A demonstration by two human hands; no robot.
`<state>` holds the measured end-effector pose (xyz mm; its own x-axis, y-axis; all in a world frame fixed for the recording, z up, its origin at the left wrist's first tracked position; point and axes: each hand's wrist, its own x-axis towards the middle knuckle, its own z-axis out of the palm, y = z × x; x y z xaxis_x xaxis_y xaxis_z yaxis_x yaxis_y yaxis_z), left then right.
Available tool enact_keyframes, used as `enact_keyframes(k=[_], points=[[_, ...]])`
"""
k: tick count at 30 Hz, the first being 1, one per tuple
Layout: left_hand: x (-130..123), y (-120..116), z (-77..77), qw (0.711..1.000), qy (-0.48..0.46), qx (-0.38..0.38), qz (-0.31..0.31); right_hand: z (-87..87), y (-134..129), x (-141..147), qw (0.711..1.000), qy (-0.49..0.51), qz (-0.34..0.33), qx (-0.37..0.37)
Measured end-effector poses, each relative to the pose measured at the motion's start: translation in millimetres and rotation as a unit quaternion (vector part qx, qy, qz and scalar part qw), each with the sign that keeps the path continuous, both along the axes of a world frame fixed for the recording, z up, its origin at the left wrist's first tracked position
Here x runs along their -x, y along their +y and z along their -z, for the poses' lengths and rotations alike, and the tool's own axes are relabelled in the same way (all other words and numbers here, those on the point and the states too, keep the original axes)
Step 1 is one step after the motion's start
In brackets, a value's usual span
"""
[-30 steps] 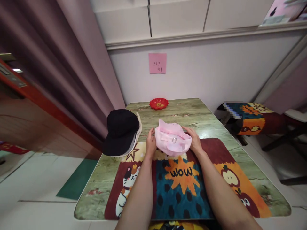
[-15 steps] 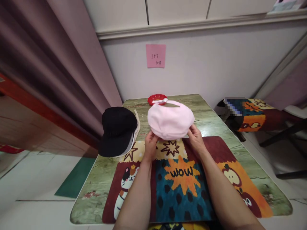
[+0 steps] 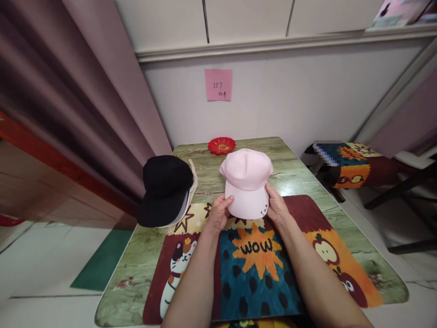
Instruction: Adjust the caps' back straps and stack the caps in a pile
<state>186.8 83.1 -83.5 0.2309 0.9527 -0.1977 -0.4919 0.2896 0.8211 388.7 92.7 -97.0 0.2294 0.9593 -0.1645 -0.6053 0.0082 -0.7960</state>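
Between my two hands is a pale pink baseball cap (image 3: 246,171), its brim turned toward me and its crown away. My left hand (image 3: 219,212) grips the left edge of the brim, thumb on top. On the other side, my right hand (image 3: 276,203) pinches the brim's right edge, near some small dark rings. The fingers under the brim are hidden. To the left, a black cap (image 3: 166,187) rests on top of lighter caps (image 3: 193,182), of which only the edges show.
A colourful mat (image 3: 261,273) covers the near part of the green marbled table (image 3: 119,282). At the table's far edge sits a red scalloped dish (image 3: 221,146). A pink note (image 3: 218,85) is stuck to the wall; a stool (image 3: 355,166) stands at right.
The pink cap has been turned so its brim now faces me; before, its strap side was up and away. My hands have shifted onto the brim's sides. The black cap stays put.
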Motion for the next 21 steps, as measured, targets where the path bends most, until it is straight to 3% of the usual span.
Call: enact_keyframes(k=[4,9,12,15,21], points=[[-2,-2,-6.6,0.997,-0.064,0.014,-0.035,-12.8,-17,15,0.986,0.149,-0.070,0.013],[-11,-1,-8.4,0.992,-0.113,-0.013,-0.062,-24.1,-55,56,0.964,0.261,-0.035,0.030],[-17,-2,-5.3,0.994,-0.100,-0.028,-0.040,-31.6,-56,64,0.958,0.281,-0.025,0.053],[-15,-1,0.1,0.999,-0.039,-0.021,-0.031,-51.8,-34,43,0.963,0.264,0.012,0.047],[-7,5,8.6,0.998,0.009,0.006,-0.062,-103.5,26,-34,0.973,0.205,0.080,-0.072]])
